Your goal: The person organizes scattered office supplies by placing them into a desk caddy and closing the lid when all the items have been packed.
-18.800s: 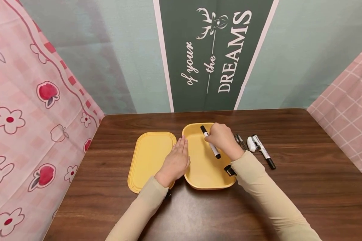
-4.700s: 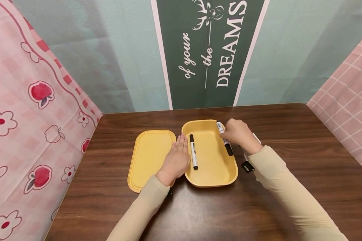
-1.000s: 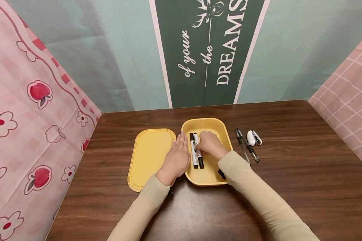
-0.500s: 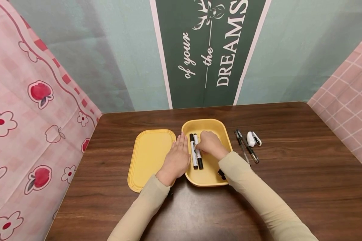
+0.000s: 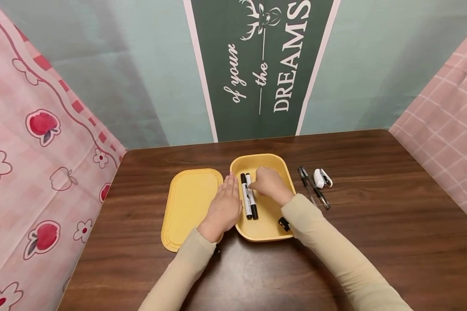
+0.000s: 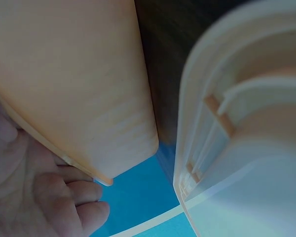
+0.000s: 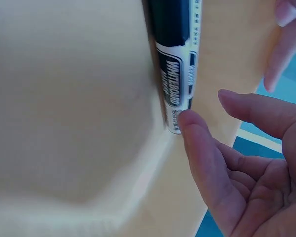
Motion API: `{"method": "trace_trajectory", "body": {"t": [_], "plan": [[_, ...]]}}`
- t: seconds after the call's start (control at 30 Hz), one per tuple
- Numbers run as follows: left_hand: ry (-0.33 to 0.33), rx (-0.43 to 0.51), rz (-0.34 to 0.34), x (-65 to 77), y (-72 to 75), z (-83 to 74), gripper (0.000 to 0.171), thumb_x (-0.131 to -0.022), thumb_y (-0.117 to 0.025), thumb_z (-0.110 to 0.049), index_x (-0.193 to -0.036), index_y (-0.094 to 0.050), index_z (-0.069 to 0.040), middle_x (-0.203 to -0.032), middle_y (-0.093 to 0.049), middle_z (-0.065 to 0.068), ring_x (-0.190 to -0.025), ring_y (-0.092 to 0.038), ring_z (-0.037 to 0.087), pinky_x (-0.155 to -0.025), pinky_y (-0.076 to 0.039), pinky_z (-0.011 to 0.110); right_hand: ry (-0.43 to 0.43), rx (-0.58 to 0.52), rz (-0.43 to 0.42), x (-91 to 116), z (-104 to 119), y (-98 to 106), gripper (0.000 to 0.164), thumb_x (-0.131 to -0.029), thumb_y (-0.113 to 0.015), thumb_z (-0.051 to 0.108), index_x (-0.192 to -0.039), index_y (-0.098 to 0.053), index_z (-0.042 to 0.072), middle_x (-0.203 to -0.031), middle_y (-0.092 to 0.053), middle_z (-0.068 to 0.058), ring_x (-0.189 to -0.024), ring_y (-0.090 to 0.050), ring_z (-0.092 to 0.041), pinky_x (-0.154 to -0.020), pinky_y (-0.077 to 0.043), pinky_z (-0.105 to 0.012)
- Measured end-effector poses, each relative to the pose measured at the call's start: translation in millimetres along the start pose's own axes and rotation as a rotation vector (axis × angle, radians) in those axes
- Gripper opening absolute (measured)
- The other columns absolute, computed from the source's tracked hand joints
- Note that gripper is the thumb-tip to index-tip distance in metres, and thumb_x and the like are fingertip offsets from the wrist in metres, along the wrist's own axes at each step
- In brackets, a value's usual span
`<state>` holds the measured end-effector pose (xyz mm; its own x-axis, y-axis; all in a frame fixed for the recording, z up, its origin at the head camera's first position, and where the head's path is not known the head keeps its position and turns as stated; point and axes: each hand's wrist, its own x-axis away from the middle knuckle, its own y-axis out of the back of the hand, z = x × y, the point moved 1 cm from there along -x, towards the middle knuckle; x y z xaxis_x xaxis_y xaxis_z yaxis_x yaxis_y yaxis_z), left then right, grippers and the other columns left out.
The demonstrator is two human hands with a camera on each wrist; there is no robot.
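Observation:
Inside the yellow box (image 5: 264,235), two black-and-white whiteboard markers lie side by side along the left wall: the left marker (image 5: 246,198) and the right marker (image 5: 253,203). My right hand (image 5: 270,183) reaches into the box. Up close in the right wrist view, its index fingertip (image 7: 190,121) touches the whiteboard marker (image 7: 172,74), while the thumb stands apart from it. My left hand (image 5: 225,205) lies along the box's left rim, fingers extended and pointing away. The left wrist view shows the left hand (image 6: 44,192) against the box's outer wall (image 6: 89,79).
The yellow lid (image 5: 190,203) lies left of the box, partly behind the left hand. Right of the box are two dark-capped pens, the thinner pen (image 5: 306,183) and the longer pen (image 5: 320,194). Beside them is a small white object (image 5: 321,178) with a clip-like end.
Since the earliest frame both markers have come to lie in the box, the second brought from the table on the right. Over the last second, the right marker has shifted left against the other.

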<state>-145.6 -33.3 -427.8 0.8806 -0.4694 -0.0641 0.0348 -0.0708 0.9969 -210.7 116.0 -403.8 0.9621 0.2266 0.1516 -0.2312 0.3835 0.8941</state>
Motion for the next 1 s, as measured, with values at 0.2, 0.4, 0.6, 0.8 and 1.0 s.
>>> {"method": "trace_trajectory", "body": {"t": [0.2, 0.4, 0.6, 0.8, 1.0], "plan": [[-0.003, 0.017, -0.034, 3.8, 1.3, 2.6, 0.057, -0.099, -0.041, -0.020, -0.141, -0.025, 0.015, -0.151, -0.013, 0.030, -0.140, -0.018, 0.037, -0.112, -0.023, 0.044, 0.019, -0.013, -0.008, 0, 5, 12, 0.043, -0.083, -0.069, 0.021, -0.046, -0.047, 0.014, -0.039, -0.047, 0.002, -0.036, -0.041, -0.009, -0.038, -0.028, -0.020], [-0.016, 0.022, -0.055, 4.6, 3.9, 1.9, 0.056, -0.099, -0.039, -0.019, -0.140, -0.026, 0.016, -0.150, -0.016, 0.031, -0.139, -0.020, 0.037, -0.111, -0.024, 0.044, 0.068, -0.030, -0.049, 7, 7, 30, 0.044, -0.083, -0.069, 0.020, -0.044, -0.049, 0.012, -0.039, -0.049, 0.002, -0.035, -0.043, -0.010, -0.039, -0.030, -0.021], [-0.006, 0.022, -0.018, 1.2, 2.2, 0.9, 0.058, -0.099, -0.041, -0.021, -0.142, -0.025, 0.014, -0.151, -0.014, 0.029, -0.140, -0.018, 0.036, -0.112, -0.023, 0.044, 0.063, -0.020, -0.081, 15, 3, 44, 0.037, -0.082, -0.067, 0.022, -0.049, -0.059, 0.007, -0.045, -0.057, -0.002, -0.041, -0.051, -0.013, -0.045, -0.038, -0.026], [-0.001, 0.009, -0.006, 0.4, 0.6, 1.4, 0.058, -0.099, -0.041, -0.021, -0.143, -0.024, 0.013, -0.151, -0.012, 0.029, -0.140, -0.018, 0.035, -0.112, -0.023, 0.043, 0.051, -0.029, -0.100, 19, -5, 56, 0.032, -0.082, -0.068, 0.019, -0.053, -0.061, 0.008, -0.046, -0.053, 0.001, -0.041, -0.045, -0.011, -0.043, -0.035, -0.024], [-0.005, 0.015, -0.016, 1.3, 1.1, 2.5, 0.057, -0.099, -0.041, -0.020, -0.142, -0.024, 0.014, -0.151, -0.014, 0.029, -0.140, -0.019, 0.036, -0.111, -0.023, 0.044, 0.054, -0.022, -0.141, 22, -23, 67, 0.033, -0.082, -0.068, 0.017, -0.052, -0.056, 0.009, -0.046, -0.038, 0.004, -0.042, -0.033, -0.010, -0.044, -0.029, -0.026]]}}
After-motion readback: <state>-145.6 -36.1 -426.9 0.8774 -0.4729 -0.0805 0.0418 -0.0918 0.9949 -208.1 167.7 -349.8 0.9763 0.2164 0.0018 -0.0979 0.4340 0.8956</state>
